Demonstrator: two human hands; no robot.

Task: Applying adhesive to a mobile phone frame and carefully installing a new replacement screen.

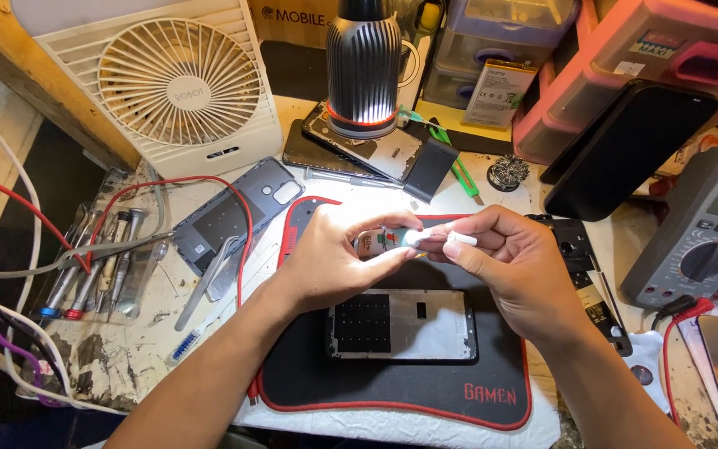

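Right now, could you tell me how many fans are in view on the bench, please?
1: a white desk fan stands at the back left of the bench, behind the grey phone back cover. Others may be hidden behind the clutter.

Black rectangular fabric work mat (392, 378) with red stitched edging and red lettering, lower centre; white slatted plastic desk fan (178, 83), upper left; pink plastic storage box (625, 58), upper right.

fans (180, 83): 1 | multimeters (702, 237): 1 | mats (392, 387): 1 | hands (326, 262): 2 | lamps (364, 66): 1
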